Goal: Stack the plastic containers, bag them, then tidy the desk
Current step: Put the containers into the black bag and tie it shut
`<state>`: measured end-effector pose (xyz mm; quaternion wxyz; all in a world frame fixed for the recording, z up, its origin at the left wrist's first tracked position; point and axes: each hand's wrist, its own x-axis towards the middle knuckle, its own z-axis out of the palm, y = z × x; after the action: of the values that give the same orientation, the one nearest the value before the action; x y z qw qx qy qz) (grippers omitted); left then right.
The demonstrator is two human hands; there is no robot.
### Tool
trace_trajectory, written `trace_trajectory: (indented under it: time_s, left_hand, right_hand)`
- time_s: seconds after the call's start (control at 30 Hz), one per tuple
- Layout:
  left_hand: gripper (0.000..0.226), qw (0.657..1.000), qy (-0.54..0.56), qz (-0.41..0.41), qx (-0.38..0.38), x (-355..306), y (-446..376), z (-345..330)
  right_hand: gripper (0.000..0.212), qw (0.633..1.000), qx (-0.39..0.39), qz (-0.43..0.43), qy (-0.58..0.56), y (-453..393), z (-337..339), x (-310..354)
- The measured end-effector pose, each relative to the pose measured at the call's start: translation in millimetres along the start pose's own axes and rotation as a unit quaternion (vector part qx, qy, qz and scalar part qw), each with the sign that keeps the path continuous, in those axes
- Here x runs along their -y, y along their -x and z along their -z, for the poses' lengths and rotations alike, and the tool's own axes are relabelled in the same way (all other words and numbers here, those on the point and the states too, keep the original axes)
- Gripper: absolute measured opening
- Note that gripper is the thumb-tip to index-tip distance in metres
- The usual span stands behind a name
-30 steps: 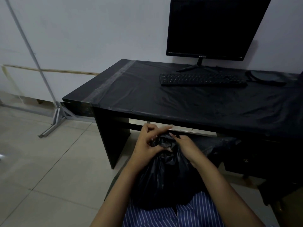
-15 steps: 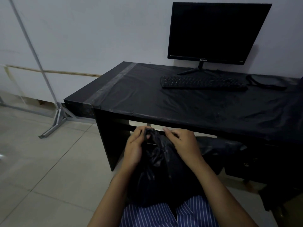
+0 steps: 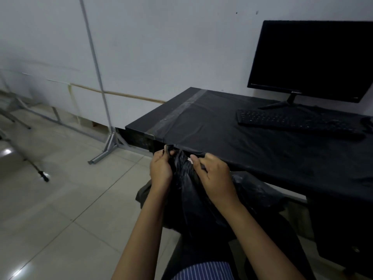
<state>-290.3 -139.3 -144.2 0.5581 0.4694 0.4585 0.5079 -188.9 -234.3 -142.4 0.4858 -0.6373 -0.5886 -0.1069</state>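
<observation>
Bagging step — left hand (image 3: 161, 168) and right hand (image 3: 214, 176) both pinch the crinkled black plastic bag (image 3: 193, 199) at its neck; knotting it looks next.

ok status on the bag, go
Left hand and right hand both pinching the neck of the black bag. Bag on lap. Nothing in the way.

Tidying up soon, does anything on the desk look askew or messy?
The black plastic sheet covering the desk lies wrinkled, and the keyboard sits skewed to the front edge. Both hands, left hand and right hand, pinch the black bag.
</observation>
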Motion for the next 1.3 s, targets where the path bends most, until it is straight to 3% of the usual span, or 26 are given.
trace_trajectory:
  time_s: [0.13,0.3,0.4,0.53,0.63,0.77,0.9,1.0,1.07,1.1,1.3]
  left_hand:
    - [0.033,0.994,-0.086,-0.052,-0.049,-11.7,-31.0,26.8]
    - [0.031,0.987,-0.151,-0.002,-0.053,-1.5,-58.9,64.9]
    - [0.032,0.965,-0.244,0.015,-0.093,4.6,-62.2,74.7]
    - [0.038,0.954,-0.259,0.061,-0.135,12.2,-79.4,95.3]
    - [0.038,0.956,-0.239,0.098,-0.141,19.0,-85.7,103.1]
    - [0.042,0.998,-0.032,0.014,-0.053,31.4,-74.2,99.0]
    - [0.049,0.990,0.134,0.039,0.017,27.6,-66.5,87.5]
    - [0.052,0.967,0.236,0.090,0.033,18.3,-62.7,81.4]
    - [0.051,0.974,0.205,0.090,0.026,12.5,-62.9,79.2]
    - [0.050,0.980,0.181,0.082,0.012,12.3,-65.0,79.0]
    - [0.044,0.990,0.080,0.075,-0.084,26.2,-93.3,82.0]
  right_hand:
    - [0.045,0.999,0.034,0.008,-0.029,-11.0,-29.9,19.7]
    - [0.058,0.990,0.126,0.015,-0.066,0.7,-66.0,26.6]
    - [0.054,0.981,0.157,0.005,-0.110,18.4,-71.8,25.5]
    - [0.051,0.972,0.199,0.019,-0.123,30.8,-72.1,29.2]
    - [0.053,0.965,0.227,0.009,-0.131,36.0,-69.8,27.7]
    - [0.049,0.942,0.250,-0.095,-0.203,35.3,-67.7,11.0]
    - [0.026,0.889,0.220,-0.224,-0.334,27.6,-69.7,18.6]
    - [0.037,0.782,0.212,-0.303,-0.502,22.9,-71.6,34.8]
    - [0.044,0.710,0.209,-0.342,-0.579,19.1,-68.4,42.3]
    - [0.043,0.698,0.209,-0.348,-0.589,18.4,-67.5,43.7]
    - [0.044,0.774,0.221,-0.313,-0.504,29.0,-76.2,47.6]
